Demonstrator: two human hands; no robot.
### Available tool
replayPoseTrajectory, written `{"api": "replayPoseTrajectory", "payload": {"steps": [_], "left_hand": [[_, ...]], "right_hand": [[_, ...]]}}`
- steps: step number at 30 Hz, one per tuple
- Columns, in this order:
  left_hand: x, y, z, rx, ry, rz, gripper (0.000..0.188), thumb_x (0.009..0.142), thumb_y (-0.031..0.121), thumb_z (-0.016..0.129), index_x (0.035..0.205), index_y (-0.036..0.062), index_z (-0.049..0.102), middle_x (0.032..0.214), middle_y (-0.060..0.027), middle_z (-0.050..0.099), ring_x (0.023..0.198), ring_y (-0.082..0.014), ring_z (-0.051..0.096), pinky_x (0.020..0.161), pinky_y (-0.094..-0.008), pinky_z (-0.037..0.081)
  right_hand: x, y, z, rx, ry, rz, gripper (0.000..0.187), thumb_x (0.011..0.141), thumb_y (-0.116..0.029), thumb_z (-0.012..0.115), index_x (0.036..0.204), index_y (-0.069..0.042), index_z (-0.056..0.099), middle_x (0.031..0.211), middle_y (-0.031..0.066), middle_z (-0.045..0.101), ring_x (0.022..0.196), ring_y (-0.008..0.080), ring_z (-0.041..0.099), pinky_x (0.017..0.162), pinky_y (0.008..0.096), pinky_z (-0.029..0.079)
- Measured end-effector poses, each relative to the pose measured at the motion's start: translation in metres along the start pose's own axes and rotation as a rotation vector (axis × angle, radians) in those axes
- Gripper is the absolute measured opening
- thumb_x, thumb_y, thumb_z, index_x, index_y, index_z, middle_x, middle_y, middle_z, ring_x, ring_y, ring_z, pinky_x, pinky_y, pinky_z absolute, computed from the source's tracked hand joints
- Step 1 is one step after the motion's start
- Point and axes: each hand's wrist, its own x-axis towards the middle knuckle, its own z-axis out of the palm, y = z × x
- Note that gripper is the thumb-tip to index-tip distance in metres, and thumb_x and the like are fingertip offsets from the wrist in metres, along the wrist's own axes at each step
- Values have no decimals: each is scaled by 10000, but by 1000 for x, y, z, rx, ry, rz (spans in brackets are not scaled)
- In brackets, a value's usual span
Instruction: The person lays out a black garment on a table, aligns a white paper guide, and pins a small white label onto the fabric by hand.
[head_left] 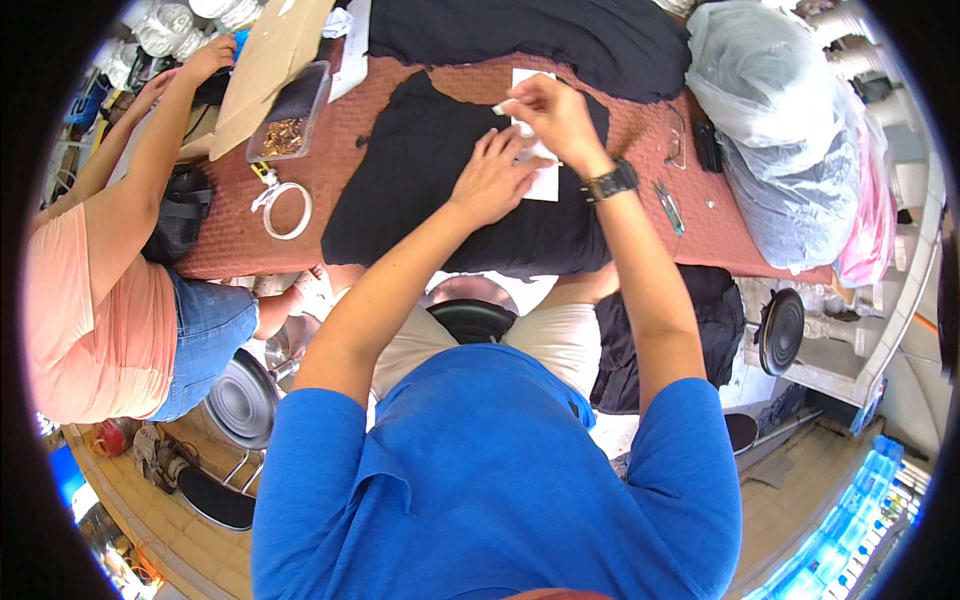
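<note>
Black fabric (400, 160) is spread over the table in front of me, with a narrow white card strip (541, 186) lying on it. My left hand (492, 172) rests flat with its fingers spread, on the fabric and against the strip's left edge. Just above the strip, my right hand (552, 115) is closed in a pinch. A small white piece (503, 108) shows at its fingertips; its kind is too small to make out. Part of the strip is hidden beneath both hands.
Green-handled thread snips (668, 208) and eyeglasses (676, 138) lie to the right, before a big plastic bag (775, 130). Leftward are a white ring (288, 211) and a tub of brass-coloured pieces (292, 140). A co-worker's arms (150, 180) reach behind cardboard (268, 75).
</note>
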Motion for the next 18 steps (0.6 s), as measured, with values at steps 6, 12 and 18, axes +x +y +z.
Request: {"api": "replayPoseTrajectory", "payload": {"steps": [6,12,18], "left_hand": [[0,0,4,14,-20,-1,314,993,230,581,1296,270,651,1435,-65,530,1426,-317,393,1193,-549,286],[0,1,1,-10,-70,-21,313,1016,220,542,1314,247,636,1474,-65,504,1455,-328,354,1208,-547,261],[1,-1,2,10,-84,-12,325,1005,217,562,1322,250,628,1481,-62,497,1460,-327,349,1212,-547,256]], "right_hand": [[-46,51,-64,-98,-146,54,56,921,-28,723,947,7,689,869,11,691,824,98,645,781,275,527],[-57,58,-65,-94,-294,81,133,910,31,694,1022,6,627,890,48,678,838,133,656,779,310,540],[-50,63,-55,-166,-335,-95,265,898,76,644,1095,-21,495,841,128,639,815,263,669,740,380,525]]}}
